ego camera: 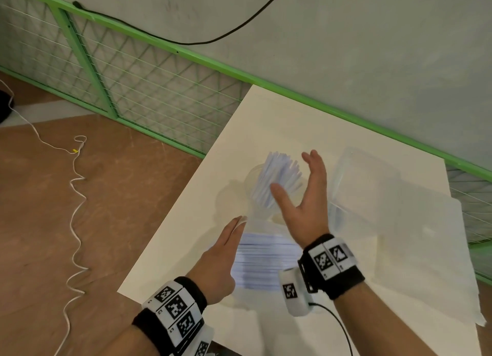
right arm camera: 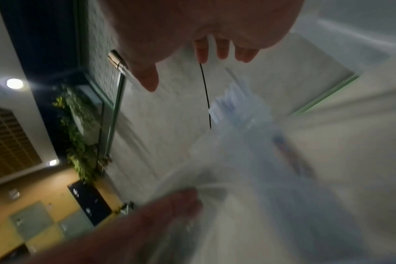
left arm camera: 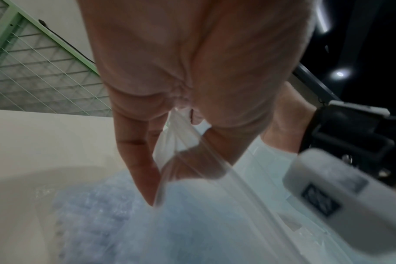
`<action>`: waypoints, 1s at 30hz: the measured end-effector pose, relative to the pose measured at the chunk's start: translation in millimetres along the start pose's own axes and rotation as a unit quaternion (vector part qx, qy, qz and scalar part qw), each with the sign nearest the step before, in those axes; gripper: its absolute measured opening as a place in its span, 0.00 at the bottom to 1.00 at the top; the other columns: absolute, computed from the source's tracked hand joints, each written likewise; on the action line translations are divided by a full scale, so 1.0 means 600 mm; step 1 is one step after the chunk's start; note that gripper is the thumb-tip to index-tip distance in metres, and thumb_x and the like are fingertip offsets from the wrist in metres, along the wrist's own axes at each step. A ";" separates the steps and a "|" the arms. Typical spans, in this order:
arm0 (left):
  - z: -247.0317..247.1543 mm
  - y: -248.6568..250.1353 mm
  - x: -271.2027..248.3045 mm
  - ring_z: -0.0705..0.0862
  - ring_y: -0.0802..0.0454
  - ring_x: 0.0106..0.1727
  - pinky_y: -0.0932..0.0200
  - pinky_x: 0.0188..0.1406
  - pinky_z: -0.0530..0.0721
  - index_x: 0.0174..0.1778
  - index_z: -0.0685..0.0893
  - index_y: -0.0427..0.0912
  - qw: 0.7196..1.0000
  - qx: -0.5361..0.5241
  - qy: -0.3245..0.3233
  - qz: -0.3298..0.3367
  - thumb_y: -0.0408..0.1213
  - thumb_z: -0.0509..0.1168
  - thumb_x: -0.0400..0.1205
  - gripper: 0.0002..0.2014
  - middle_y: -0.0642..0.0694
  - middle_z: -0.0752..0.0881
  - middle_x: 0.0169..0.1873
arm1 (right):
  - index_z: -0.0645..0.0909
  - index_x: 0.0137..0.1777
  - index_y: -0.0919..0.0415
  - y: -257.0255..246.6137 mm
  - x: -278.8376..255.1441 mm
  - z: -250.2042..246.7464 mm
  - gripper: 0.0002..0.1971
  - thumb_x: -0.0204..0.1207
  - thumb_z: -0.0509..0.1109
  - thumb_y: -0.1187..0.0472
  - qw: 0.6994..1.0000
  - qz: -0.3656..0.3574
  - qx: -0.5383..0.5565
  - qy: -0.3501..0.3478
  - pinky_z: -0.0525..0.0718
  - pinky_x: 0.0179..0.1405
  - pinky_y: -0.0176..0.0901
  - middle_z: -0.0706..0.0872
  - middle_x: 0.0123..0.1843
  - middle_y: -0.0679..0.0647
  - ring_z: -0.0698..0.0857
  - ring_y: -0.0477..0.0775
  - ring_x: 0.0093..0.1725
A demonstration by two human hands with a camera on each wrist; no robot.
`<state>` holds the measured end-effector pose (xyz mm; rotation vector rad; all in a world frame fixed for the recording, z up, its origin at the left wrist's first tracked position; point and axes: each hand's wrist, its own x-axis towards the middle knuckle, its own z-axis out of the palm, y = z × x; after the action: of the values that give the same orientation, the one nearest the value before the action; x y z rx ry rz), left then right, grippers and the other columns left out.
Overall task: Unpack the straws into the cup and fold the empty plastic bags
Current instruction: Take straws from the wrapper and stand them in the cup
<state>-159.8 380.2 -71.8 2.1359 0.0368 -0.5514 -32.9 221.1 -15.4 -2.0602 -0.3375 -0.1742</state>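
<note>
Right hand [ego camera: 306, 204] hovering spread beside the straws [ego camera: 277, 180] standing in the clear cup [ego camera: 255, 180], left hand [ego camera: 221, 259] pinching the edge of a bag of straws [ego camera: 263, 262] lying between both hands on the worktop [ego camera: 266, 121], empty plastic bags [ego camera: 367, 185] lying beyond the right hand

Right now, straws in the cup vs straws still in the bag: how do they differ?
Straws in the cup stand on end, leaning and fanned out; straws in the bag lie flat in a neat parallel stack on the table. The cup ones are loose, tops exposed; the bag ones sit inside clear plastic. The right hand hovers open by the cup ones; the left hand holds the bag's edge. Both look pale bluish-white.
</note>
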 end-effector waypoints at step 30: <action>0.003 -0.006 0.002 0.76 0.53 0.72 0.52 0.56 0.87 0.84 0.37 0.60 1.000 0.017 -0.001 0.020 0.15 0.58 0.70 0.55 0.77 0.31 0.78 | 0.76 0.74 0.48 0.035 0.140 0.033 0.28 0.74 0.79 0.55 0.990 -0.111 -0.046 -0.072 0.76 0.66 0.30 0.70 0.75 0.46 0.75 0.42 0.70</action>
<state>-159.9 380.7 -76.1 2.1652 -0.0171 -0.5342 53.5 242.3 -20.6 -2.1288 -0.6610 -0.1791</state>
